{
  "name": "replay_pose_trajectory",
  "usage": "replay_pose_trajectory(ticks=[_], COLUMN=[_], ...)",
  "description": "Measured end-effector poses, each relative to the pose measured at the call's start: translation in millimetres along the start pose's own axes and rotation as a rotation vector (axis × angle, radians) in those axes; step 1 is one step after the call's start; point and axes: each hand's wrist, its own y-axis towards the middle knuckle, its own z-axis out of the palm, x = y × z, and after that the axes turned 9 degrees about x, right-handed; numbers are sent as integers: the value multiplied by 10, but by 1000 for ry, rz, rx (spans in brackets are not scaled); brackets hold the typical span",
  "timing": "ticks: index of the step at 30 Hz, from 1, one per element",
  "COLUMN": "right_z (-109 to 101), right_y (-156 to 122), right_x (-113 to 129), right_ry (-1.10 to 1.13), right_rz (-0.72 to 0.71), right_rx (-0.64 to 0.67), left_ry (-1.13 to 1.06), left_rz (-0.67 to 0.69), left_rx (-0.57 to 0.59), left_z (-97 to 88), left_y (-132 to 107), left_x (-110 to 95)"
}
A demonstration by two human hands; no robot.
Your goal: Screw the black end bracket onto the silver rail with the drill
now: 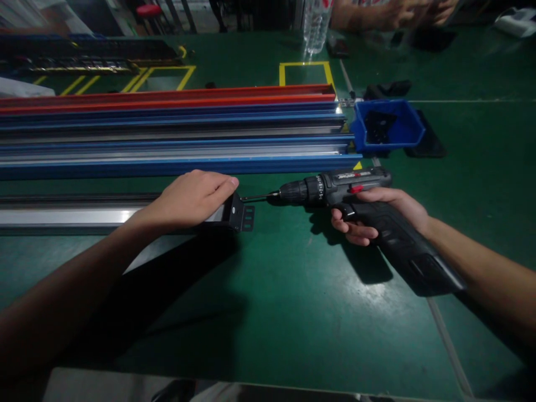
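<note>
Before me lay a green worktable [285, 329], marked toward its far side with yellow outlines [304, 64]. The light was dim and uneven, leaving a pale sheen on the tabletop to my right. Past the far edge, leftward, I saw a red stool seat [148, 10] above a grey floor [204, 18].

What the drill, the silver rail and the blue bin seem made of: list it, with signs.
Drill: matte black, probably plastic, judging by its moulded contours and dull sheen.
Silver rail: likely metal, perhaps aluminium; smooth, with a bright streak of reflected light.
Blue bin: probably moulded plastic, slightly glossy, the same blue inside and out.
</note>
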Motion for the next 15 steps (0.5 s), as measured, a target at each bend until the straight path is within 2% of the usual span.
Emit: replay_pose_trajectory(ticks=[8,15], right_z=[-7,6], right_y=[6,0], right_x=[-6,-1], right_ry=[45,45], right_rz=[-6,9], right_rx=[63,26], left_ry=[9,38], left_rz=[-10,-35], left_rx=[23,33], left_z=[-34,-35], left_y=[-18,-6], left_x=[-63,-79])
